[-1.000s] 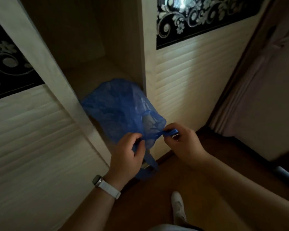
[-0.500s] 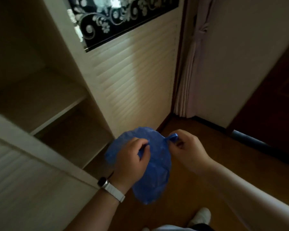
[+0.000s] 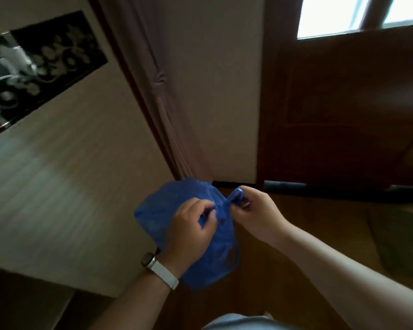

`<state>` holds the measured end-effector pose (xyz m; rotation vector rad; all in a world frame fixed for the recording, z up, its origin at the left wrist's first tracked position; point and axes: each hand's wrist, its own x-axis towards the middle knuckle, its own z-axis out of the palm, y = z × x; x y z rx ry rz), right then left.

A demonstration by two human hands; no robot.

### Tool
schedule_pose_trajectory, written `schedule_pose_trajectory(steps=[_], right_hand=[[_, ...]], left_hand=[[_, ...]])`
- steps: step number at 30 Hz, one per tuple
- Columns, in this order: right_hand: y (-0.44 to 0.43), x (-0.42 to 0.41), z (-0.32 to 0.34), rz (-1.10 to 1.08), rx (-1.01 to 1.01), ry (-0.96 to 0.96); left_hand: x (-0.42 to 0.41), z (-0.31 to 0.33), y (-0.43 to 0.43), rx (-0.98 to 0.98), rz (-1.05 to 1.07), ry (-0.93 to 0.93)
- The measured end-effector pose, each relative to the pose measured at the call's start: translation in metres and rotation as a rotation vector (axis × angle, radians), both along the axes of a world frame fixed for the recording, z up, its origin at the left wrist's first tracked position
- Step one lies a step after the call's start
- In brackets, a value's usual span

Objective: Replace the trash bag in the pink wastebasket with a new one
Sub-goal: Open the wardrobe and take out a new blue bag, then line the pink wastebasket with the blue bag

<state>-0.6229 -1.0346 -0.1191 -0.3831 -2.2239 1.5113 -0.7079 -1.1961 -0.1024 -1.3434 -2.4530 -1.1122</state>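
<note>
A thin blue plastic trash bag [image 3: 162, 210] hangs in front of me at lower centre, crumpled and partly bunched. My left hand [image 3: 188, 232], with a white watch strap on its wrist, grips the bag's gathered top from the near side. My right hand [image 3: 253, 210] pinches a twisted blue handle loop of the same bag just to the right. The two hands are close together, with a short stretch of bag between them. The pink wastebasket is not in view.
A cream slatted wardrobe door [image 3: 65, 177] with a black floral panel [image 3: 36, 65] fills the left. A mauve curtain [image 3: 162, 96] hangs in the middle beside a pale wall. A dark wooden door [image 3: 343, 110] with a window stands at the right, above brown wooden flooring [image 3: 320, 222].
My view has swung right, away from the open wardrobe shelves towards the curtain and wooden door. Both hands keep their hold on the blue bag, which now hangs lower between them.
</note>
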Motion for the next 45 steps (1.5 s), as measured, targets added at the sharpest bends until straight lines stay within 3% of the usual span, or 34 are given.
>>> schedule_pose_trajectory(steps=[10,21,28,37,45], right_hand=[[0.143,0.083,0.017,-0.415,0.005,0.102],[0.258,0.142,0.006,-0.918,0.154,-0.053],[0.326,0.148,0.004,-1.263,0.142,-0.131],[0.364,0.179,0.008,-1.707,0.146,-0.257],[0.405,0.239,0.002,-1.825,0.173,-0.251]], left_hand=[[0.025,0.021,0.203,0.042,-0.398,0.048],[0.053,-0.01,0.397,0.139,-0.825,-0.097],[0.06,-0.018,0.522,0.12,-1.08,-0.246],[0.099,-0.02,0.633,0.058,-1.315,-0.317],[0.156,-0.017,0.699,0.063,-1.431,-0.244]])
